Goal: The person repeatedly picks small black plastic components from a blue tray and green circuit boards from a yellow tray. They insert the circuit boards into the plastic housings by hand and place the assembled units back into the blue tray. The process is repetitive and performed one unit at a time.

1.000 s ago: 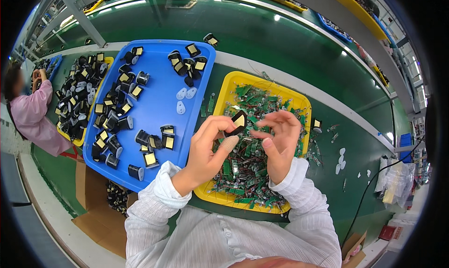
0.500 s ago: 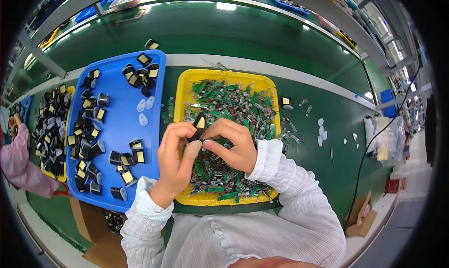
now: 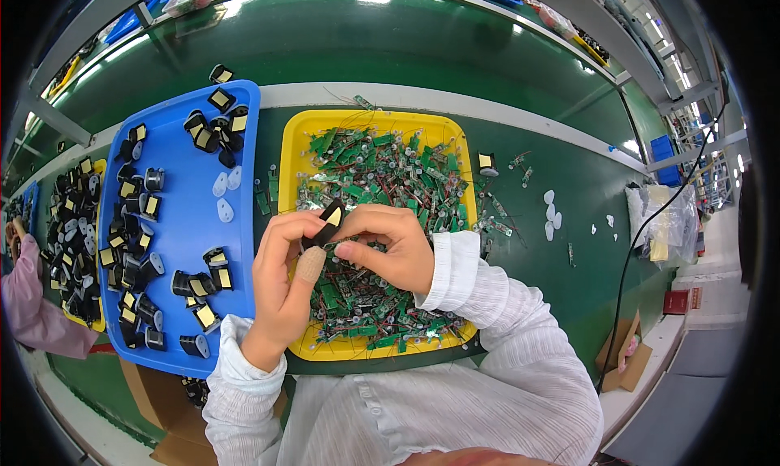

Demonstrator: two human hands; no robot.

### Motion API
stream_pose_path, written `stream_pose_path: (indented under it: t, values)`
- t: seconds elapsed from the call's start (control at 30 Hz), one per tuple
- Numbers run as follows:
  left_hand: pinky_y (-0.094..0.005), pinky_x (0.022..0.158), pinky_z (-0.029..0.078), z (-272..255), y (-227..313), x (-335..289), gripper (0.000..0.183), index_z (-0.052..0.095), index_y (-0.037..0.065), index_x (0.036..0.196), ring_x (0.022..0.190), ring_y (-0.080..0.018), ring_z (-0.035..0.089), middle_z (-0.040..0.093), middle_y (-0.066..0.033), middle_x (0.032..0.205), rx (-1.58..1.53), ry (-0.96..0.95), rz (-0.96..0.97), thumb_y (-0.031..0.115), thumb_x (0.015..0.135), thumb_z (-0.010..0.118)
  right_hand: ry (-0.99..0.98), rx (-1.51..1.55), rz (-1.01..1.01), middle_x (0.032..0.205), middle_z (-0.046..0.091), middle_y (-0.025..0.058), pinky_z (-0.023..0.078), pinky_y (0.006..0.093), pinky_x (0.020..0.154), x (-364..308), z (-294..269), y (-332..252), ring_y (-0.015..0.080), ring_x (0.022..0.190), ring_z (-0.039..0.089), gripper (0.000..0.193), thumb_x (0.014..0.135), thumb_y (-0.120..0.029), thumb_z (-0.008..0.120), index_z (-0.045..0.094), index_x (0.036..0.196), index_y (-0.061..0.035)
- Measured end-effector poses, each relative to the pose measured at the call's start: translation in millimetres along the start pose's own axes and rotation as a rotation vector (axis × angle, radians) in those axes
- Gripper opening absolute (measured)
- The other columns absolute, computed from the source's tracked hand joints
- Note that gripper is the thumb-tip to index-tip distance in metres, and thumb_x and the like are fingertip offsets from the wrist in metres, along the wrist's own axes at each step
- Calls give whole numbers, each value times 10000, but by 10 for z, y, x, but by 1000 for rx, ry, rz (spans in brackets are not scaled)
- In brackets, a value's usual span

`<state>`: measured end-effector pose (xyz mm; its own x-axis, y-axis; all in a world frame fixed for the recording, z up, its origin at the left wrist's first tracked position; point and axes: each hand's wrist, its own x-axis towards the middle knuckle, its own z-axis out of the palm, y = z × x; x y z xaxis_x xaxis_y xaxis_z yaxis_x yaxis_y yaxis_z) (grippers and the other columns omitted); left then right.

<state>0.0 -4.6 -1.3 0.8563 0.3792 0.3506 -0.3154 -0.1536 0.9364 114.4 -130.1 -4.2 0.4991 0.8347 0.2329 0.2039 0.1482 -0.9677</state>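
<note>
One black case point(image 3: 328, 225) is pinched in the left hand point(image 3: 280, 283) over a yellow tray point(image 3: 443, 125) of circuit boards point(image 3: 382, 303); the right hand point(image 3: 396, 245) curls just beside it, its grip unclear. Farther left, a blue tray point(image 3: 191, 234) holds similar cases point(image 3: 194, 346).

Left grip point(image 3: 280, 263) and right grip point(image 3: 396, 251) close together, fingers point(image 3: 286, 225) bent, thumbs point(image 3: 309, 266) inward, forearms point(image 3: 512, 299) aslant from below

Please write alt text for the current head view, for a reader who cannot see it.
The left hand holds a black part over a yellow tray heaped with green circuit boards, the right hand close by. To the left, a blue tray carries similar black parts and three white pieces; a co-worker's pink sleeve shows farther left.
</note>
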Motion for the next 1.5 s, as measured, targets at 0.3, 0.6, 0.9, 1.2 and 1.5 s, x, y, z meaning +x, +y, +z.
stream_pose_path:
  t: [0.3, 0.6, 0.9, 1.2, 1.5]
  values:
    - [-322, 864, 382, 0, 40, -19, 130, 499, -18, 956, 1003, -246, 493, 488, -140, 994, 67, 16, 44, 40, 840, 507, -36, 19, 14, 783, 614, 76, 472, 253, 581, -4, -3, -41, 145, 651, 577, 116, 770, -77, 642, 639, 859, -4]
    - [-327, 858, 390, -56, -12, -11, 110, 505, -23, 934, 974, -251, 503, 494, -131, 961, 80, 35, 126, 44, 847, 505, -35, -92, -58, 690, 601, 39, 369, 231, 486, 38, 29, -11, 86, 528, 467, 128, 749, -108, 668, 662, 848, -27]
    - [-249, 776, 399, 10, 33, 50, 219, 503, 10, 1025, 875, -133, 505, 500, -66, 990, -10, 51, 26, 62, 822, 566, -4, 259, 48, 811, 574, 62, 515, 241, 575, -2, -17, -39, 132, 668, 599, 131, 826, -33, 576, 601, 935, 35]
    - [-250, 818, 404, -96, 34, 48, 284, 489, -2, 1125, 920, -127, 519, 545, -69, 1020, 16, 94, -43, 72, 852, 520, -7, 340, 70, 769, 573, 61, 497, 237, 560, -21, -19, 16, 110, 637, 579, 122, 814, -21, 594, 548, 915, 31]
    - [-234, 694, 439, -122, -14, 18, 312, 486, 34, 1139, 820, -107, 547, 582, -67, 978, -365, 75, -328, 145, 856, 558, 74, 465, 209, 781, 572, 47, 474, 219, 597, 7, -29, -22, 106, 649, 576, 149, 819, -39, 599, 510, 933, -5]
